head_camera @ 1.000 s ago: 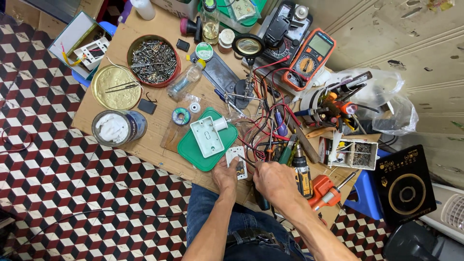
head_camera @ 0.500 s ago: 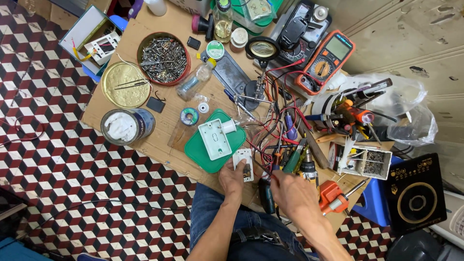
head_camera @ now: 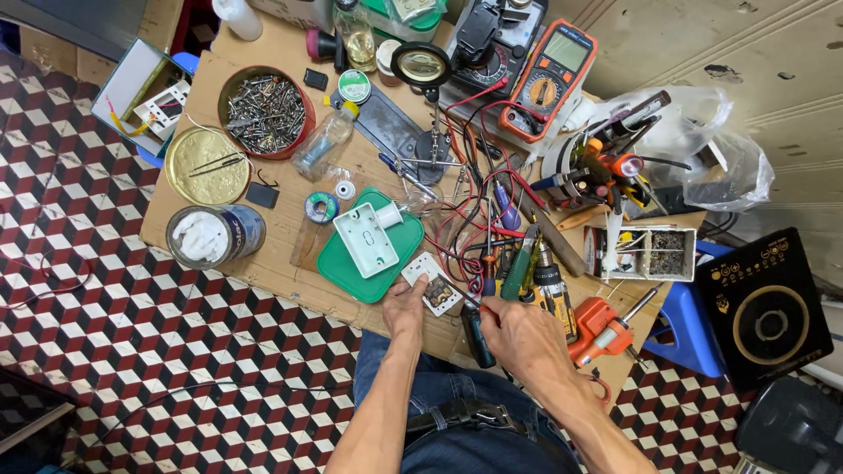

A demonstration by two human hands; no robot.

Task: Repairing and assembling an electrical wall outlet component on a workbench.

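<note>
My left hand point(head_camera: 406, 303) grips a small white switch plate point(head_camera: 433, 283) at the near edge of the cardboard-covered work table point(head_camera: 263, 263). My right hand point(head_camera: 518, 333) holds a dark-handled screwdriver point(head_camera: 477, 332) whose tip points toward the switch plate. A white plastic box point(head_camera: 366, 239) lies on a green lid point(head_camera: 338, 272) just left of the switch plate. Red and black wires point(head_camera: 465, 219) run from the plate area up across the table.
A red tin of screws point(head_camera: 265, 112), a gold lid point(head_camera: 207, 164) and a can point(head_camera: 216, 235) sit at the left. An orange multimeter point(head_camera: 550, 77), a magnifier point(head_camera: 421, 65), an orange tool point(head_camera: 602, 332) and a parts box point(head_camera: 650, 253) crowd the right. A black cooktop point(head_camera: 762, 307) lies beyond.
The view has shifted slightly. My right hand has moved down and right, away from the switch plate, and now shows the screwdriver handle. My left hand stays on the plate.
</note>
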